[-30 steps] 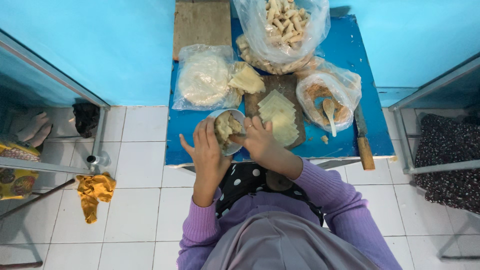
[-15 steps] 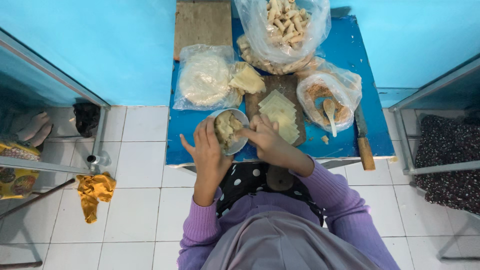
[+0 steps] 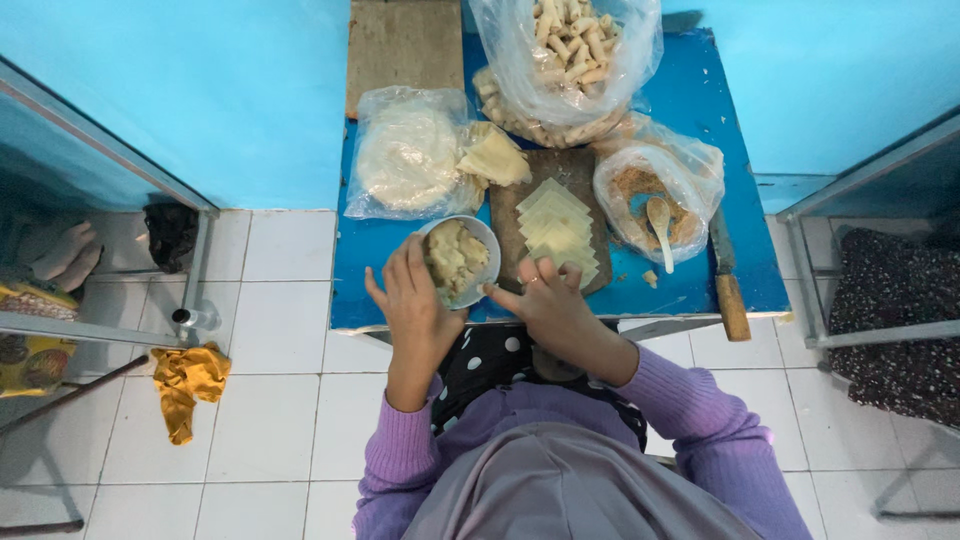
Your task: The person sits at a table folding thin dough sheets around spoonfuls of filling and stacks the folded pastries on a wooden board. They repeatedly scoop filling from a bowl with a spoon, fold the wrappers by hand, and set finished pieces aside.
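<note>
Both hands meet at the bowl [image 3: 458, 260]: left hand [image 3: 412, 305] grip clamped on its rim, right hand [image 3: 550, 305] fingers apart beside it.

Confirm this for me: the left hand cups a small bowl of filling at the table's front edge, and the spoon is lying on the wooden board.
Not quite. The head view shows the left hand cupping the small bowl of filling at the blue table front edge, but the spoon stands in the plastic bag of brown crumbs, not on the wooden board.

A knife [image 3: 728, 280] lies right of the crumb bag [image 3: 655, 200]
</note>
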A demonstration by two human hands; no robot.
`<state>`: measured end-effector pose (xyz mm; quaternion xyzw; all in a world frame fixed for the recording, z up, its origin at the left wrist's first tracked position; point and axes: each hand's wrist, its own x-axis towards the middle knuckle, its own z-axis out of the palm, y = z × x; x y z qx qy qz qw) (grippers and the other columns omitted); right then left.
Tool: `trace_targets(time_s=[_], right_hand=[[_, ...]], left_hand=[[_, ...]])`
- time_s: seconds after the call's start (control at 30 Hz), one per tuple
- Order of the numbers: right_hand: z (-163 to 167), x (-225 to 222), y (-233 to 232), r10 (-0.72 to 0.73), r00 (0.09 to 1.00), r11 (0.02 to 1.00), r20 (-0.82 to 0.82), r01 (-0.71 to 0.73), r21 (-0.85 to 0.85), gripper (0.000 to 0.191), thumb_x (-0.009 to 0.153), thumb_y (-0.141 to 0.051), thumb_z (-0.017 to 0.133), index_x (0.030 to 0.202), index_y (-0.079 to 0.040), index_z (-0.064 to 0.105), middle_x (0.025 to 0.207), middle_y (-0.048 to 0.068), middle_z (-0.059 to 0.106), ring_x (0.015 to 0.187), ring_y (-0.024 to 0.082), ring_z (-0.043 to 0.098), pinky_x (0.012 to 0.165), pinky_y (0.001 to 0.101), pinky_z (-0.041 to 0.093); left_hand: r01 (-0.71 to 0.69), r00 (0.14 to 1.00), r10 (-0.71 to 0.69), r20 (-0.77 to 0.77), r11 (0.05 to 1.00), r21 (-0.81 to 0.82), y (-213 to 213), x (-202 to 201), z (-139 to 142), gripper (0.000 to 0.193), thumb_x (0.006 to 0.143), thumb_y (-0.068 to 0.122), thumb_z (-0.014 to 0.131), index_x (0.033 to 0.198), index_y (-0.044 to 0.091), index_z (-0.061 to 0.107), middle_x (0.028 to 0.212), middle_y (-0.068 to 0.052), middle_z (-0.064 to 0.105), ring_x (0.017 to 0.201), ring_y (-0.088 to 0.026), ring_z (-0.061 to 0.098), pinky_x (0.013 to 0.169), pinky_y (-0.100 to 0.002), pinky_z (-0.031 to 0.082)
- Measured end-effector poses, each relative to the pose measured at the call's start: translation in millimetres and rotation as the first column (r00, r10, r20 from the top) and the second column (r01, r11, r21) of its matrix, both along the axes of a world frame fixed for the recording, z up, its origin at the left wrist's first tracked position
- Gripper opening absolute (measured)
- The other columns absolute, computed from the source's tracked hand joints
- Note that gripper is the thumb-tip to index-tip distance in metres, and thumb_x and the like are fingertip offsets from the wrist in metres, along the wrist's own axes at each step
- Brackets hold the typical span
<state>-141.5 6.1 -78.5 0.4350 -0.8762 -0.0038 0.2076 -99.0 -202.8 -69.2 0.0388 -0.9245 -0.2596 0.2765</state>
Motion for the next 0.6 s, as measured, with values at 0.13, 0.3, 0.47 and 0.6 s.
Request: trace_targets(time_s=[0.13, 0.3, 0.47, 0.6], right_hand=[[3, -13, 2, 0.011, 1.000, 0.999, -0.016, -0.010, 0.036, 0.050, 0.086, -0.013, 0.056, 0.131, -0.031, 0.067, 0.111, 0.008, 0.054, 0.112, 0.027, 0.047, 0.088, 0.0484, 0.029], [8, -28, 12, 0.104, 0.951, 0.990, -0.292, -0.069, 0.127, 0.049, 0.093, -0.021, 0.058, 0.140, -0.034, 0.062, 0.118, 0.000, 0.057, 0.113, 0.016, 0.048, 0.095, 0.0448, 0.028], [15, -30, 21, 0.249, 0.886, 0.949, -0.391, -0.141, 0.283, 0.051, 0.095, -0.027, 0.055, 0.146, -0.029, 0.060, 0.122, -0.008, 0.054, 0.112, 0.010, 0.045, 0.097, 0.0406, 0.026], [22, -35, 31, 0.354, 0.797, 0.901, -0.489, -0.151, 0.406, 0.049, 0.095, -0.032, 0.055, 0.144, -0.031, 0.057, 0.122, -0.009, 0.053, 0.117, 0.008, 0.045, 0.097, 0.0399, 0.027]], left_hand=[[0.031, 0.999, -0.031, 0.010, 0.999, 0.009, 2, -1, 0, 0.113, 0.053, 0.021, 0.094, 0.148, 0.002, 0.036, 0.144, -0.015, 0.048, 0.136, -0.035, 0.046, 0.113, -0.072, 0.019], [0.034, 0.999, -0.034, 0.028, 0.999, -0.015, 2, 0, 1, 0.113, 0.053, 0.018, 0.093, 0.149, 0.003, 0.035, 0.145, -0.014, 0.048, 0.136, -0.034, 0.046, 0.113, -0.073, 0.020], [0.042, 0.999, -0.041, 0.018, 0.999, -0.021, 4, 1, 1, 0.113, 0.053, 0.018, 0.093, 0.149, 0.003, 0.035, 0.144, -0.013, 0.048, 0.134, -0.034, 0.047, 0.113, -0.074, 0.018], [0.039, 0.999, -0.039, 0.011, 0.999, -0.026, 5, 1, 1, 0.112, 0.055, 0.016, 0.092, 0.150, 0.003, 0.035, 0.145, -0.013, 0.047, 0.135, -0.035, 0.046, 0.114, -0.075, 0.017]])
